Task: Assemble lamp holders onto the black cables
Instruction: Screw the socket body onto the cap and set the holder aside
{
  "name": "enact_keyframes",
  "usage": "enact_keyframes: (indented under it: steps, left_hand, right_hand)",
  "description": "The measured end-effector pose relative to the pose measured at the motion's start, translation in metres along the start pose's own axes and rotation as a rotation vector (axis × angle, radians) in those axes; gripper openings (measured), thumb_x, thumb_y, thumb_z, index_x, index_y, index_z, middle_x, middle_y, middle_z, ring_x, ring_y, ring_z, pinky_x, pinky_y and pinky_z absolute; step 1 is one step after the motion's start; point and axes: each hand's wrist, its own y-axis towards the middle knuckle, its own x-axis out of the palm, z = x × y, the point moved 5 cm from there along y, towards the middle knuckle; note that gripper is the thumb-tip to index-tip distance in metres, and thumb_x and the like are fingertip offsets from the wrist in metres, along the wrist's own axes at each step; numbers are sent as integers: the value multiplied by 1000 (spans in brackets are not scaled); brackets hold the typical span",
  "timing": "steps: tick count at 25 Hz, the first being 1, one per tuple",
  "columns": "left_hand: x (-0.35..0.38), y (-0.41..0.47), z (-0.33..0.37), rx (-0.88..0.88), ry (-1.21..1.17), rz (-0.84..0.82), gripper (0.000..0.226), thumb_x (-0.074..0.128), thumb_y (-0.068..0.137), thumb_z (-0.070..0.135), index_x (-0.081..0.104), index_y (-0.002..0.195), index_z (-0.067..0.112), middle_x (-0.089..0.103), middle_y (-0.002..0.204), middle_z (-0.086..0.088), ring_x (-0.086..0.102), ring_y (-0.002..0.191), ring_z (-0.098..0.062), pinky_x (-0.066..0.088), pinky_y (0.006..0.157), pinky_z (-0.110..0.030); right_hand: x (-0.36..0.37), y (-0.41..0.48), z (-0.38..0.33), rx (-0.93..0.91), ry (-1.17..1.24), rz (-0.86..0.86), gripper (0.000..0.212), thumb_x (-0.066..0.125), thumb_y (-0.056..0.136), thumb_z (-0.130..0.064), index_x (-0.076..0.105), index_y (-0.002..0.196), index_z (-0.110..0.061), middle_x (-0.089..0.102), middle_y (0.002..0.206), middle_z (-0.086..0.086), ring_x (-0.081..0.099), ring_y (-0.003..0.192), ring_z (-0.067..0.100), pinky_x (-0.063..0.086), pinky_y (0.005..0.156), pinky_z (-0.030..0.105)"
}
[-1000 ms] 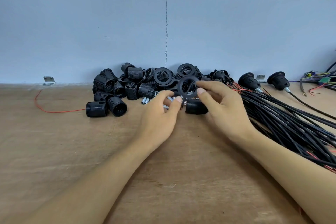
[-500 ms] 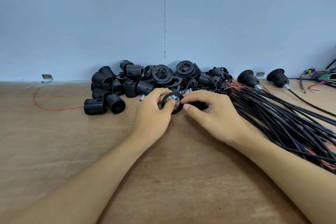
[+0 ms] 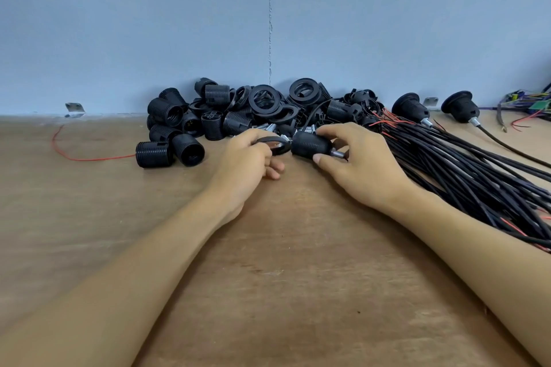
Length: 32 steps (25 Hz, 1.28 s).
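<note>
Left grip: left hand (image 3: 244, 164) pinches a flat black plastic ring (image 3: 283, 149).
Right grip: right hand (image 3: 366, 167) clasps a black domed lamp holder (image 3: 310, 144).
Place: both near the black cable bundle (image 3: 462, 173) on the brown wooden table (image 3: 298, 247).

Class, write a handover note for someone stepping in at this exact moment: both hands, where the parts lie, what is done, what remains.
Left hand: pinches a black ring.
Right hand: grips a holder cap with a metal stem, close beside the ring.
Parts: pile of holder parts beyond the left hand; cable bundle right of the right hand.
Done: two holders at far right appear fitted on cables.
Left: ring and cap not yet joined; the bundled cables seem to lack holders.
</note>
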Motion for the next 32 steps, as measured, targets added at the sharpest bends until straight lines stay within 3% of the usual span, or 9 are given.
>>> enact_keyframes:
  steps: [3,7,11,14,18,25,29,32]
  left_hand:
    - [-2,0,1,-31,-141,-24,22,52,94,-8,71,101,1,76,93,-14,75,77,-26,62,73,-31]
    - [-4,3,-2,-58,-211,52,18,61,96,1,67,113,2,77,94,-15,75,78,-25,61,69,-29]
    - [-4,3,-3,2,-84,105,20,62,98,9,72,115,11,77,107,-7,74,98,-22,61,79,-31]
    - [-1,-3,1,61,-53,112,22,54,104,21,76,110,21,78,104,1,75,96,-20,63,80,-33]
    - [3,-6,2,48,-158,48,29,56,104,35,77,108,16,77,106,-4,74,101,-17,63,82,-34]
    - [1,-3,-1,-3,-240,-32,22,62,101,26,72,117,15,74,116,-10,72,109,-22,61,89,-34]
    - [2,-2,0,-2,-204,-127,27,62,101,22,67,127,20,74,121,-2,70,113,-18,57,96,-36]
    - [0,-1,0,16,-196,-120,28,65,99,18,68,126,22,74,120,-3,70,113,-16,57,99,-37]
  right_hand:
    - [-1,-1,-5,-49,96,38,40,71,91,-21,63,130,-20,65,120,-4,59,105,9,41,90,15]
    - [0,-3,-8,-64,165,-14,39,68,93,-21,63,132,-20,65,123,-8,59,109,7,47,91,21]
    - [1,-5,-14,-145,157,-31,38,69,92,-19,64,130,-18,65,120,-7,58,107,6,47,90,17]
    - [1,-6,-17,-178,137,-3,38,70,92,-19,64,130,-16,64,118,-6,56,102,3,44,88,12]
    - [0,-5,-16,-216,119,-8,39,69,92,-15,64,130,-15,63,120,-6,55,105,2,42,89,6]
    - [-1,-5,-14,-189,145,-28,40,67,94,-19,63,133,-22,65,125,-9,57,113,2,45,98,15]
    - [-3,-5,-11,-161,169,-39,39,66,95,-20,62,133,-22,66,121,-7,58,109,3,43,89,6]
    - [-4,-4,-12,-174,159,-49,38,67,94,-20,64,132,-20,67,115,-2,59,105,8,46,86,13]
